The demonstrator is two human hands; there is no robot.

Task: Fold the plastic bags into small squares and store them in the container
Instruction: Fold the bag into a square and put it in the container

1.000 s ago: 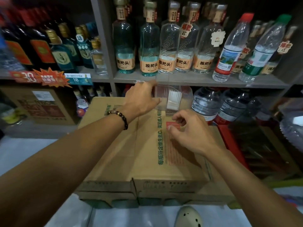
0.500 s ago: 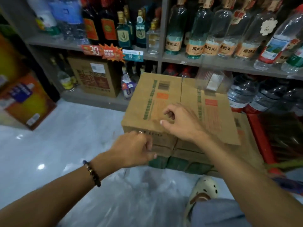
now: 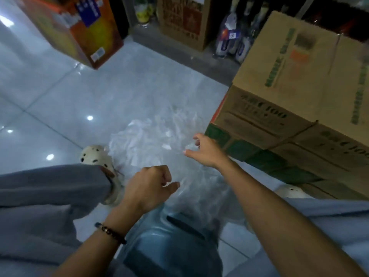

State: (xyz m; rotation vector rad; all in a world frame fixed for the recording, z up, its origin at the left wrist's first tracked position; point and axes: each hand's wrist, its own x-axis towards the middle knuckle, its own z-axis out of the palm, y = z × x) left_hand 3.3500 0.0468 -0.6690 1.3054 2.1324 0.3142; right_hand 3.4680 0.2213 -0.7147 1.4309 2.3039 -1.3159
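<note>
We're at the pick-up stage here: nothing folded in sight, and the container isn't in view at all. The plastic bags (image 3: pixel 157 140) lie in a loose, crumpled, see-through heap on the tiled floor (image 3: pixel 65 92), just beside the near left corner of the stacked cardboard boxes (image 3: pixel 295 86) and between the person's two pale perforated shoes (image 3: pixel 93 153).

The right hand (image 3: pixel 205 149) reaches forward and down over the heap, arm stretched long, fingers spread and slightly hooked, thumb apart. It looks to be at the plastic's right edge, but the film is so clear and the frame so blurred that I can't say whether it's touching. It holds nothing that I can make out.

The left hand (image 3: pixel 149 184), beaded bracelet (image 3: pixel 110 232) at the wrist, hangs nearer the body above the heap's near edge, fingers curled into a loose fist, thumb tip poking out. Whether there's film pinched in there, I honestly cannot tell.

Next move, as I read it: separate a single bag from the pile, get it up onto a flat surface — the box top seems handy — and smooth it before the first fold. Thin, slippery film clings together, so expect two bags to lift as one.
</note>
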